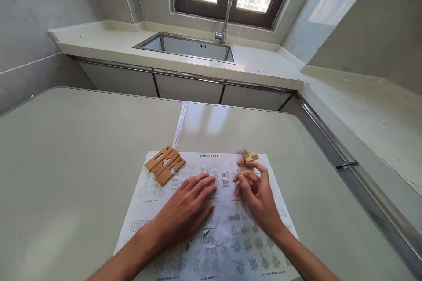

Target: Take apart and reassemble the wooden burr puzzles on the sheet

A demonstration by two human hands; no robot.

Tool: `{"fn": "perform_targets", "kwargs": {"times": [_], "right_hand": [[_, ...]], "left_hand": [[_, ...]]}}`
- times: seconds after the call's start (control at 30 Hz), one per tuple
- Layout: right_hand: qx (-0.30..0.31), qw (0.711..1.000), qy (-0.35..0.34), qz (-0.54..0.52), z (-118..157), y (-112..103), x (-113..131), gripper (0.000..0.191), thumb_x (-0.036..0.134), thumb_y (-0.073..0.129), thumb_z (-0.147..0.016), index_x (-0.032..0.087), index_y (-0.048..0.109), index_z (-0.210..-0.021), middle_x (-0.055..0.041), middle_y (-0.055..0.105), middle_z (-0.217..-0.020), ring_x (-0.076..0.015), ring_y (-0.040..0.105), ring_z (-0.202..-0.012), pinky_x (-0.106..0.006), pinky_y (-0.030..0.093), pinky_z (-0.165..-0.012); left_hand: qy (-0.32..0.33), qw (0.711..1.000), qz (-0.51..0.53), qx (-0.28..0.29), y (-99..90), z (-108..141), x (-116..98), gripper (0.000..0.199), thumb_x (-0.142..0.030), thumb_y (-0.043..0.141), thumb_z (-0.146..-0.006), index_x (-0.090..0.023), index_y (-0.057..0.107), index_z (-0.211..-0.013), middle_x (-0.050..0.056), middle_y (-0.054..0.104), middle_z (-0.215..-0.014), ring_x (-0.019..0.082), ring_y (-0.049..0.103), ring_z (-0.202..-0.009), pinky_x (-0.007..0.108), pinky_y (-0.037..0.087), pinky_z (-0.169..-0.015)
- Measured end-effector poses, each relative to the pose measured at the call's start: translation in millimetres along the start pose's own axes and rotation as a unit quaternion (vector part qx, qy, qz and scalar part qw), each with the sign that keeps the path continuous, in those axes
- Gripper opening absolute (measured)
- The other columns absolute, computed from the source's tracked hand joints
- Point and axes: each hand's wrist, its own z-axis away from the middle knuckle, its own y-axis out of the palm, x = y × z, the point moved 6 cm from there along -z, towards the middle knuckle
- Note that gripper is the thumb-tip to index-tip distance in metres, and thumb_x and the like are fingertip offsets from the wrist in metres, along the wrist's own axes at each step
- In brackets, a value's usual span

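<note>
My left hand (193,199) lies palm down on a printed instruction sheet (224,239), its fingers stretched out with nothing in them. My right hand (259,193) rests over the sheet's right side, fingers loosely bent and apart. Its index fingertip reaches to the near edge of a small wooden interlocking puzzle (248,157) at the sheet's top right; whether they touch, I cannot tell. At the top left, several flat wooden puzzle pieces (165,164) with cut-outs and black numbers lie side by side, beyond my left hand.
The sheet lies on a pale folding table (82,153) with a seam (180,125) running away from me. Beyond its far edge is a counter (108,41) with a sink (194,46) and a tap (226,9) under a window. Another counter (372,109) runs along the right.
</note>
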Motion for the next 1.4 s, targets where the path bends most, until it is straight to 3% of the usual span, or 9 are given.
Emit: {"fn": "perform_targets", "kwargs": {"times": [0.27, 0.6, 0.7, 0.83, 0.93, 1.03, 1.17, 1.3, 1.4], "right_hand": [[-0.025, 0.993, 0.063, -0.093, -12, -9, -1, 0.057, 0.052, 0.073, -0.095, 0.031, 0.049, -0.143, -0.0063, 0.071, -0.111, -0.0160, 0.067, -0.069, -0.026, 0.053, -0.052], [-0.009, 0.992, 0.066, -0.103, -14, -10, 1, 0.032, 0.057, 0.064, -0.102, 0.025, 0.060, -0.100, 0.0026, 0.063, -0.082, -0.0107, 0.051, -0.055, -0.026, 0.048, -0.058], [0.030, 0.991, 0.064, -0.116, -11, -4, 2, 0.035, 0.058, 0.061, -0.104, 0.024, 0.062, -0.095, 0.0015, 0.061, -0.086, -0.0108, 0.050, -0.058, -0.027, 0.046, -0.060], [0.144, 0.973, 0.069, -0.166, 1, 11, 5, 0.033, 0.054, 0.058, -0.107, 0.023, 0.060, -0.097, 0.0015, 0.060, -0.081, -0.0115, 0.049, -0.059, -0.027, 0.043, -0.060], [0.247, 0.944, 0.074, -0.204, 17, 27, 9, 0.032, 0.052, 0.058, -0.108, 0.022, 0.060, -0.098, 0.0011, 0.059, -0.078, -0.0127, 0.051, -0.062, -0.028, 0.042, -0.062], [0.325, 0.910, 0.076, -0.247, 30, 41, 14, 0.031, 0.050, 0.058, -0.109, 0.022, 0.058, -0.096, 0.0031, 0.056, -0.072, -0.0118, 0.051, -0.061, -0.027, 0.041, -0.061], [0.336, 0.901, 0.078, -0.262, 32, 47, 15, 0.024, 0.049, 0.057, -0.110, 0.026, 0.053, -0.110, 0.0036, 0.060, -0.080, -0.0098, 0.055, -0.058, -0.024, 0.041, -0.057], [0.334, 0.904, 0.102, -0.248, 30, 48, 13, 0.031, 0.052, 0.064, -0.105, 0.030, 0.045, -0.115, 0.0010, 0.065, -0.097, -0.0099, 0.060, -0.064, -0.022, 0.042, -0.055], [0.299, 0.938, 0.069, -0.163, 29, 44, 11, 0.034, 0.052, 0.067, -0.103, 0.029, 0.046, -0.117, -0.0007, 0.067, -0.097, -0.0135, 0.063, -0.072, -0.025, 0.046, -0.061]], "left_hand": [[-0.002, 1.000, 0.004, 0.003, 1.6, 2, 1, 0.038, -0.021, 0.058, -0.105, -0.018, 0.056, -0.142, 0.015, 0.061, -0.154, 0.033, 0.053, -0.147, 0.054, 0.051, -0.119], [-0.009, 1.000, 0.024, 0.007, 3.5, 2, 2, 0.038, -0.019, 0.059, -0.103, -0.019, 0.057, -0.141, 0.014, 0.060, -0.155, 0.033, 0.051, -0.148, 0.055, 0.049, -0.121], [-0.024, 0.998, 0.054, -0.003, 1.9, 3, 4, 0.040, -0.019, 0.061, -0.102, -0.022, 0.056, -0.142, 0.012, 0.063, -0.151, 0.032, 0.054, -0.145, 0.055, 0.049, -0.120], [-0.096, 0.983, 0.154, -0.034, -3.5, 4, 13, 0.049, -0.029, 0.065, -0.103, -0.024, 0.048, -0.149, 0.013, 0.064, -0.146, 0.030, 0.062, -0.136, 0.053, 0.051, -0.117], [-0.151, 0.950, 0.270, -0.040, -6.9, 5, 17, 0.070, -0.036, 0.077, -0.095, -0.027, 0.042, -0.155, 0.013, 0.062, -0.151, 0.031, 0.062, -0.136, 0.051, 0.050, -0.117], [-0.161, 0.911, 0.380, -0.005, -8.0, 3, 12, 0.074, -0.034, 0.085, -0.087, -0.031, 0.050, -0.152, 0.008, 0.067, -0.146, 0.030, 0.065, -0.133, 0.046, 0.051, -0.115], [-0.185, 0.884, 0.429, -0.013, -13.0, 1, 10, 0.068, -0.033, 0.092, -0.080, -0.031, 0.061, -0.140, 0.004, 0.074, -0.132, 0.028, 0.069, -0.122, 0.041, 0.053, -0.108], [-0.177, 0.887, 0.424, -0.046, -17.5, -1, 10, 0.069, -0.036, 0.097, -0.072, -0.030, 0.066, -0.134, 0.005, 0.074, -0.127, 0.029, 0.068, -0.118, 0.040, 0.051, -0.106], [-0.167, 0.894, 0.412, -0.053, -17.7, -1, 9, 0.069, -0.035, 0.098, -0.069, -0.030, 0.068, -0.131, 0.004, 0.074, -0.124, 0.028, 0.069, -0.113, 0.039, 0.051, -0.101]]}}
